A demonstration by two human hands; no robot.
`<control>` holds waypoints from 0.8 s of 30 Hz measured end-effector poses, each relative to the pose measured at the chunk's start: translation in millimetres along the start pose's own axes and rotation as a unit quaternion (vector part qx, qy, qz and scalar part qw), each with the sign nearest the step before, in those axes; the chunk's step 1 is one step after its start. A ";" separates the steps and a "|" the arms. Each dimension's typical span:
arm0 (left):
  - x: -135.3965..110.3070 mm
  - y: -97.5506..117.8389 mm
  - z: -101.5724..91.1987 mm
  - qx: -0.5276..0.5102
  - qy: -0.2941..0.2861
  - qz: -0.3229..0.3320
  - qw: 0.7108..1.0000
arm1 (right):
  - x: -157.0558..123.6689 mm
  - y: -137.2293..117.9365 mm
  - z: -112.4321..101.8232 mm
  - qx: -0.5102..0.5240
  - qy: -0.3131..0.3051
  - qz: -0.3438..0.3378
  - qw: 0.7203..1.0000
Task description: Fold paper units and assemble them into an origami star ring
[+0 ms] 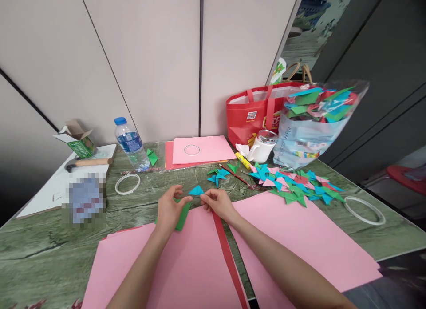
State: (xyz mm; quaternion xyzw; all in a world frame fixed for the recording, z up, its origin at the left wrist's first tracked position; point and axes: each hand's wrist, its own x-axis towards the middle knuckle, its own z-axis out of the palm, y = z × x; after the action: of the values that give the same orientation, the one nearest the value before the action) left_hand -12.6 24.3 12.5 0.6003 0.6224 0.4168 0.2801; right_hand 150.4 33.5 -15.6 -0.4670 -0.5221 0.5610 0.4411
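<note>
Head view — folded blue paper (196,190) between hands (219,204)

Blue paper (196,190) | folded, triangular outline | pinched at left and right corners

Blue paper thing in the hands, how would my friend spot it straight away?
Find the green marbled table, then the far edge of its near-left pink paper stack. There, between the left hand and right hand, is a small, roughly triangular folded blue paper. It's the only blue piece the hands hold.
</note>
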 end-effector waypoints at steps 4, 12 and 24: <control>-1.9 2.7 -7.0 0.287 0.023 0.027 0.957 | 4.8 0.7 -3.1 0.117 0.037 0.060 0.991; -10.6 18.2 -8.2 0.412 -0.074 -0.017 0.908 | 24.2 5.9 -22.1 0.241 0.101 0.060 0.963; 5.5 -6.7 -4.1 0.059 0.079 0.047 0.994 | 13.9 2.1 -13.2 0.094 0.075 -0.153 0.981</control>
State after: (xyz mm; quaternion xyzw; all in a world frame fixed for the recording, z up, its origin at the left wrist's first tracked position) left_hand -20.2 29.4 9.6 0.6095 0.6371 0.4384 0.1744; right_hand 161.0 49.3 -18.9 -0.3790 -0.4979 0.4969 0.6013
